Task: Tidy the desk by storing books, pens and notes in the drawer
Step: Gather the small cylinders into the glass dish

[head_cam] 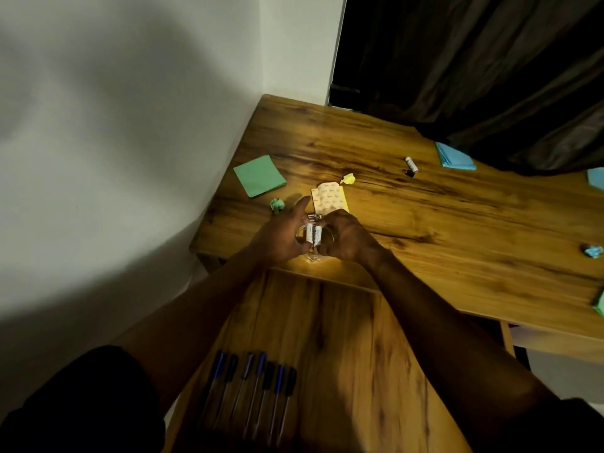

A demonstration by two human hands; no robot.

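A row of pens [258, 390] lies in the open drawer [343, 338], at 6 o'clock of the hands. The left hand [277, 238] and right hand [348, 240] together pinch a small white item [313, 236], unidentifiable, over the counter [457, 230]. Beyond lie a yellow pad [328, 199] at 12 o'clock, a green pad [260, 175] at 10 and a blue pad [454, 155] at 2.

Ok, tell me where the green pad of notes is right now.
In the head view the green pad lies flat at the left end of the desk, near the wall, just beyond a crumpled green note.
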